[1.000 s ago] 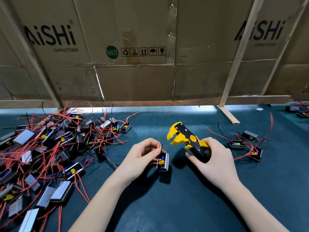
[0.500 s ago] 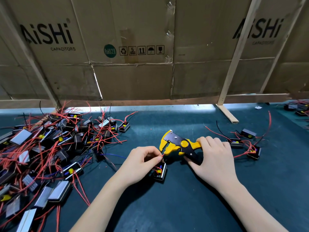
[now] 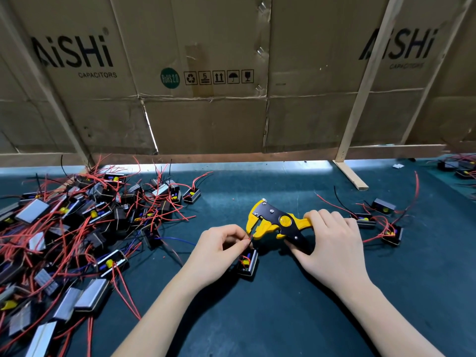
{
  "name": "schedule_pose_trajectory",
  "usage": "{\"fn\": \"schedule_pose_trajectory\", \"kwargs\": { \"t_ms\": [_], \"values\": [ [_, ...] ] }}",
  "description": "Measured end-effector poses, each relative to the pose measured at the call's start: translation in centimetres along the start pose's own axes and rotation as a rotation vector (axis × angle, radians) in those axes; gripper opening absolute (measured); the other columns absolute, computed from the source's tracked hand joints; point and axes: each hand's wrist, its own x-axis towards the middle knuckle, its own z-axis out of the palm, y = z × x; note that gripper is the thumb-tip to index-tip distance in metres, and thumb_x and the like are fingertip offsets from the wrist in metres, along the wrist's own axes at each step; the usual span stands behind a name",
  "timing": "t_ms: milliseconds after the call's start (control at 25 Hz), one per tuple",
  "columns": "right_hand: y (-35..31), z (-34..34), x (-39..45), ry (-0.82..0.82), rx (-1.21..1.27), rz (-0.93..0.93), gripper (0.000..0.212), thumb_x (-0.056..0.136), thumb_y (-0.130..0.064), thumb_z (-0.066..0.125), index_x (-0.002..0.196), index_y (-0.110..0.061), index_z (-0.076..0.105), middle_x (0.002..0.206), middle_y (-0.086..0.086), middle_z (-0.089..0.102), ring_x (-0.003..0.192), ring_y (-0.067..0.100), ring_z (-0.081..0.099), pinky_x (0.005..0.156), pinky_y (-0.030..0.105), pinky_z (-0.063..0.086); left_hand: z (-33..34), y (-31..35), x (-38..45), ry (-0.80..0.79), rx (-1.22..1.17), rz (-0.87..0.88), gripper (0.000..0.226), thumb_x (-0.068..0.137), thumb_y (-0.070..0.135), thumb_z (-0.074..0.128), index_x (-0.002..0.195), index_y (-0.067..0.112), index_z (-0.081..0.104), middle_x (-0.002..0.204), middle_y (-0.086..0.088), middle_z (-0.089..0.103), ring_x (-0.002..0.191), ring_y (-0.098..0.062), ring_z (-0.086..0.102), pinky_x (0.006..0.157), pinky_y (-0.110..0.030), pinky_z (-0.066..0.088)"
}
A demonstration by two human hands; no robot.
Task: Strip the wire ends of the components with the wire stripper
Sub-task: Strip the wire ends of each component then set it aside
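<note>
A yellow and black wire stripper (image 3: 273, 220) lies almost level above the dark green mat, jaws pointing left. My right hand (image 3: 332, 243) grips its handles. My left hand (image 3: 219, 251) pinches the thin wires of a small black component (image 3: 248, 262) that sits on the mat just below its fingers. The wire ends reach the stripper's jaws; whether they are inside I cannot tell.
A large tangled pile of components with red wires (image 3: 72, 228) covers the left of the mat (image 3: 257, 318). Three components with wires (image 3: 381, 220) lie to the right. A cardboard wall (image 3: 206, 99) on wooden struts closes the back.
My right hand has lowered and tilted the stripper from upright to nearly level, bringing its jaws to the wires. My left hand has kept pinching the wires, and the component shifted slightly.
</note>
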Motion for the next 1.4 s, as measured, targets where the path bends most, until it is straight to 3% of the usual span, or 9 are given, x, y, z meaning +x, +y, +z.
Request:
{"fn": "schedule_pose_trajectory", "kwargs": {
  "t_ms": [200,320,480,680,840,960,1040,1200,1400],
  "values": [
    [-0.2,0.0,0.1,-0.003,0.002,0.007,0.044,0.07,-0.056,0.069,0.081,-0.014,0.059,0.073,-0.001,0.056,0.07,0.03,0.054,0.067,0.039,0.039,-0.2,-0.1,0.1,-0.027,-0.032,-0.009,0.018,0.094,0.011,0.061,0.078,0.016,0.067,0.084,0.001,0.076,0.078,-0.016,0.07,0.077,-0.03,0.055],
    [-0.1,-0.1,0.2,-0.015,-0.012,-0.006,0.043,0.068,-0.052,0.078,0.074,-0.014,0.058,0.066,-0.001,0.055,0.063,0.03,0.056,0.063,0.038,0.04,-0.2,-0.1,0.1,-0.038,-0.058,-0.028,0.02,0.095,0.01,0.06,0.077,0.016,0.067,0.084,-0.001,0.075,0.075,-0.013,0.065,0.071,-0.026,0.053],
    [0.0,-0.2,0.2,-0.015,-0.026,-0.005,0.044,0.062,-0.049,0.083,0.072,-0.014,0.059,0.062,0.0,0.056,0.06,0.029,0.057,0.06,0.037,0.04,-0.3,-0.2,0.1,-0.049,-0.065,-0.019,0.016,0.095,0.009,0.059,0.08,0.011,0.066,0.086,-0.008,0.074,0.072,-0.02,0.06,0.069,-0.033,0.049],
    [0.0,-0.3,0.2,0.018,-0.037,-0.024,0.045,0.06,-0.049,0.085,0.067,-0.014,0.058,0.057,0.0,0.054,0.054,0.029,0.055,0.056,0.034,0.038,-0.5,-0.3,0.0,-0.053,-0.035,0.003,0.015,0.095,0.011,0.06,0.081,0.013,0.066,0.086,-0.003,0.075,0.075,-0.022,0.063,0.075,-0.046,0.054],
    [-0.1,-0.1,0.1,0.066,-0.06,0.015,0.051,0.048,-0.04,0.093,0.053,-0.013,0.05,0.046,0.001,0.049,0.039,0.027,0.049,0.046,0.025,0.028,-0.3,-0.3,0.1,-0.04,-0.02,0.012,0.014,0.094,0.011,0.061,0.081,0.014,0.067,0.084,0.001,0.075,0.082,-0.034,0.068,0.079,-0.044,0.054],
    [0.2,0.3,0.1,0.098,-0.109,0.024,0.045,0.064,-0.053,0.08,0.076,-0.014,0.063,0.069,0.003,0.06,0.065,0.03,0.058,0.064,0.036,0.04,-0.1,-0.4,0.0,0.0,-0.006,0.037,0.009,0.091,0.01,0.065,0.089,0.018,0.061,0.082,0.004,0.076,0.074,-0.016,0.068,0.073,-0.032,0.053],
    [0.6,0.4,0.2,0.111,-0.132,0.075,0.048,0.073,-0.059,0.066,0.09,-0.014,0.064,0.082,0.003,0.062,0.08,0.032,0.058,0.077,0.041,0.038,-0.2,-0.3,0.0,0.013,0.018,0.055,0.016,0.089,0.008,0.065,0.09,0.021,0.055,0.082,0.004,0.076,0.071,-0.013,0.066,0.073,-0.03,0.05],
    [1.2,0.4,0.1,0.104,-0.079,0.145,0.053,0.071,-0.061,0.062,0.094,-0.014,0.064,0.084,0.002,0.063,0.082,0.031,0.06,0.078,0.041,0.036,-0.6,-0.4,0.2,-0.016,0.041,0.065,0.016,0.089,0.003,0.061,0.082,0.017,0.066,0.081,0.006,0.073,0.075,-0.005,0.065,0.078,-0.026,0.052],
    [0.9,0.3,0.0,0.058,-0.058,0.123,0.05,0.07,-0.06,0.066,0.09,-0.014,0.062,0.079,0.0,0.06,0.078,0.03,0.059,0.074,0.04,0.034,-0.6,-0.6,0.1,-0.034,0.081,0.081,0.01,0.087,0.021,0.072,0.077,0.02,0.07,0.072,-0.003,0.07,0.063,-0.01,0.06,0.069,-0.029,0.052]
  ]
}}
